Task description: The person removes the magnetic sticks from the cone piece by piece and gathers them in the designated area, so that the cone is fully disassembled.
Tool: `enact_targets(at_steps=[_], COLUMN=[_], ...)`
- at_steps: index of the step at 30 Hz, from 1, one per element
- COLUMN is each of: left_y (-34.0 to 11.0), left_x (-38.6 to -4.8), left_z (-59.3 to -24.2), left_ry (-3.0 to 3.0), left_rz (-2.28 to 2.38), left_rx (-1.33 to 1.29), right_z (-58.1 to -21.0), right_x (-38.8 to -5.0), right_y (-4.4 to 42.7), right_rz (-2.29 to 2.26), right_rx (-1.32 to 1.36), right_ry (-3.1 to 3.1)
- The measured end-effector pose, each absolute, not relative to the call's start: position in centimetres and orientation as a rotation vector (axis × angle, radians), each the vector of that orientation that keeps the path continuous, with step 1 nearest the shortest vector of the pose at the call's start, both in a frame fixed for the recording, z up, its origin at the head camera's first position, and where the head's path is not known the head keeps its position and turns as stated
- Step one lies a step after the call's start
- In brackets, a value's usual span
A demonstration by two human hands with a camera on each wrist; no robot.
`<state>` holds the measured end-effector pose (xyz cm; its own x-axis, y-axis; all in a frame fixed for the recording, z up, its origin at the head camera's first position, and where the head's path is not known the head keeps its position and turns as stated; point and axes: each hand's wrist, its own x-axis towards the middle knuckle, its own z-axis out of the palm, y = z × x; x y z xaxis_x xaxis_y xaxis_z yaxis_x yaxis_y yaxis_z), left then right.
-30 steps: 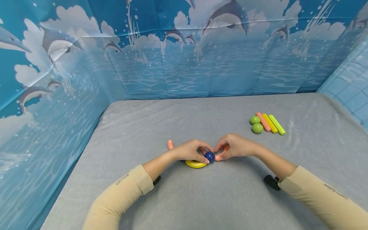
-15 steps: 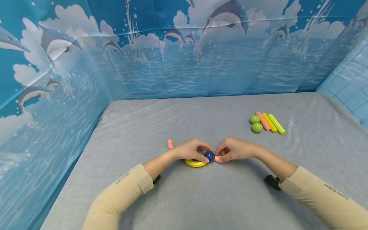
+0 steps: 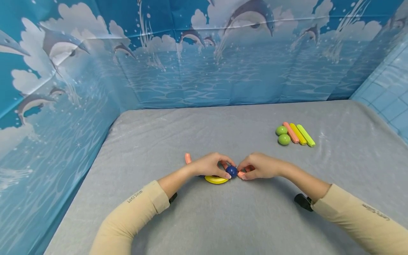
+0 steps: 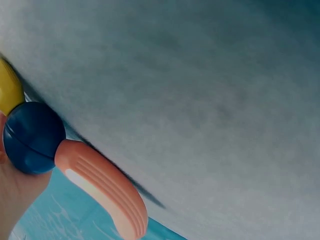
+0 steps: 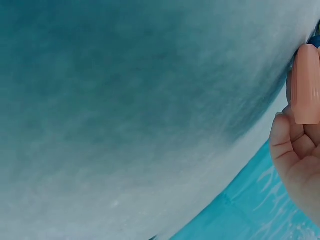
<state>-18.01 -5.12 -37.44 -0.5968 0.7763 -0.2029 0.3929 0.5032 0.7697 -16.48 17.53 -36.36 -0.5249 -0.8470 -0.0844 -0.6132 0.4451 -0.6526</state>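
Note:
Thumb and fingers of the left hand (image 3: 209, 165) grip a dark blue ball (image 3: 231, 171). At its right, the right hand (image 3: 259, 165) pinches a salmon piece (image 3: 241, 174) whose end meets or nearly meets the ball; contact is unclear. Under the left hand lies a curved yellow piece (image 3: 216, 180), and another salmon piece (image 3: 188, 158) sticks out behind the left wrist. In the left wrist view, a blue ball (image 4: 34, 137) joins a yellow piece (image 4: 9, 87) and a curved salmon piece (image 4: 105, 182). The right wrist view shows the pinched salmon piece (image 5: 306, 87) against the fingers.
On the grey cloth (image 3: 204, 219), farther back at the right, lie two green balls (image 3: 284, 139) beside a salmon stick (image 3: 291, 133), a yellow stick (image 3: 298, 134) and a yellow-green stick (image 3: 306, 135). A blue dolphin-print curtain (image 3: 204, 81) stands behind.
The right hand has shifted slightly on its salmon piece, and less of that piece shows between hand and ball. The left hand's grip on the ball looks the same.

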Motion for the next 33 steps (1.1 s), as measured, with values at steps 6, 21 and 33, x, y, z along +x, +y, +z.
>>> enact_targets(at_steps=[6,21,33], left_y=[-5.1,-5.2,-5.2], left_x=[-17.9,-18.0,-17.9], left_z=[-37.6,-37.9,-37.6], left_ry=[2.204,2.19,2.188], left_rz=[0.951,0.962,0.967], left_rx=[0.938,0.93,0.953], right_z=[-36.6,-35.6,-34.9], right_x=[-16.4,-18.4,-22.5], right_y=[18.1,20.8,21.9], right_rz=[-0.832,-0.87,-0.75], right_rx=[-1.185,-0.626,-0.235], right_ry=[2.289,2.589,2.788])
